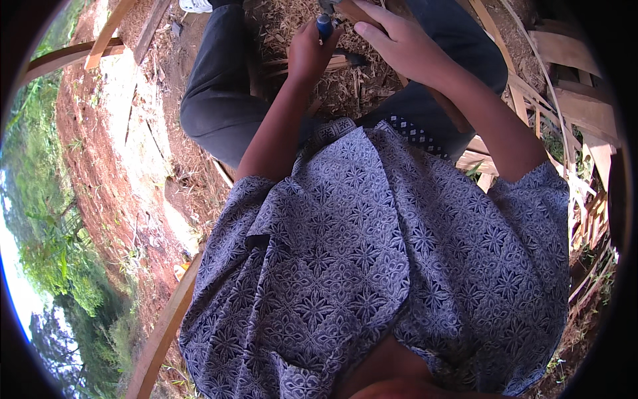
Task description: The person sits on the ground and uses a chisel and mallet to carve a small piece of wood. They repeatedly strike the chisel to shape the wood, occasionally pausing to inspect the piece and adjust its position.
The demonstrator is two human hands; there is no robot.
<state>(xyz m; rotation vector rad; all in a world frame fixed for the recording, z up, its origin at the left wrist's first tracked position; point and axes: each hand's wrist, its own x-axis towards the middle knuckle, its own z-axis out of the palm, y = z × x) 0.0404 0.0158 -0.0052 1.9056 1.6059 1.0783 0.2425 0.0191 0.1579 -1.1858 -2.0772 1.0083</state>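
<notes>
My left hand (pixel 308 54) is closed round a tool with a blue handle (pixel 324 26); its other end is hidden, so I cannot tell its kind. Just to the right, my right hand (pixel 407 48) is closed on a wooden-handled tool (pixel 359 13), its thumb stretched along the wood. Grey metal shows at that tool's far end, close above the blue handle, cut off by the upper edge. Whether the two tools touch, I cannot tell. Between my legs lie wood shavings (pixel 292 23) and a small dark object (pixel 352 58).
My legs in dark trousers (pixel 216 100) are spread on either side of the work. Wooden strips and boards (pixel 565 53) are stacked at the right. A long wooden pole (pixel 163 332) slants at the lower left. Reddish earth (pixel 100 139) and green plants (pixel 60 259) lie beyond.
</notes>
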